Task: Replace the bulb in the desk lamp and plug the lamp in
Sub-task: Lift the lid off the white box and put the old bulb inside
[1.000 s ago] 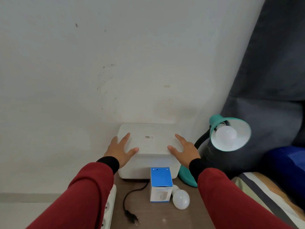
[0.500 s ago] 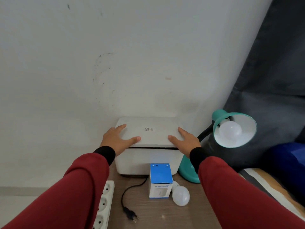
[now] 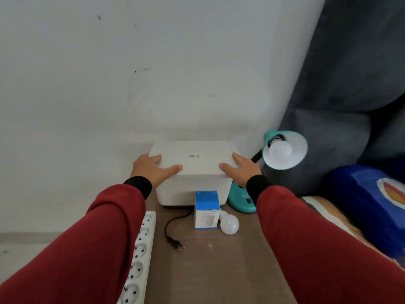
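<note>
Head view: both hands grip the white box (image 3: 192, 163) at the table's back edge, the left hand (image 3: 151, 170) and right hand (image 3: 243, 170) with fingers spread flat over its top corners. Their grip has shifted outward since a second ago, possibly to move the box. The teal desk lamp (image 3: 285, 150) still holds a bulb; the spare bulb (image 3: 229, 224), plug (image 3: 175, 243) and power strip (image 3: 140, 255) lie untouched.

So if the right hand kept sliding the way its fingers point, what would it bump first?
Probably the white wall. The right hand lies flat on the white box, fingers pointing toward the back; nothing else shows on the lid ahead, though depth is hard to judge.
</note>
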